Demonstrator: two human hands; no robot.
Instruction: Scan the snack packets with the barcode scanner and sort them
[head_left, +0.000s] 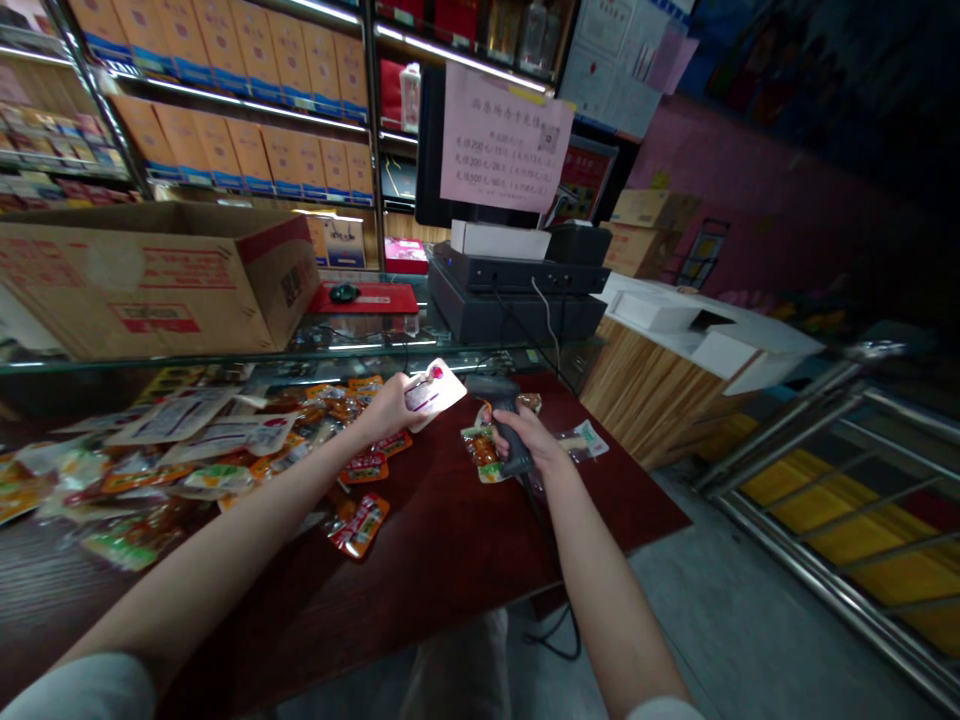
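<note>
Packet (pixel 444 392) partly behind left hand (pixel 388 410)

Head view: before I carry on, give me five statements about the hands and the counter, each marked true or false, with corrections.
1. The left hand holds a white packet. True.
2. The right hand is empty. False: it grips a dark handheld scanner.
3. An open-topped cardboard box stands left of the computer mouse in the picture. True.
4. The computer mouse lies on a blue mat. False: it is on a red mat.
5. A pink sheet covers much of the monitor. True.
</note>
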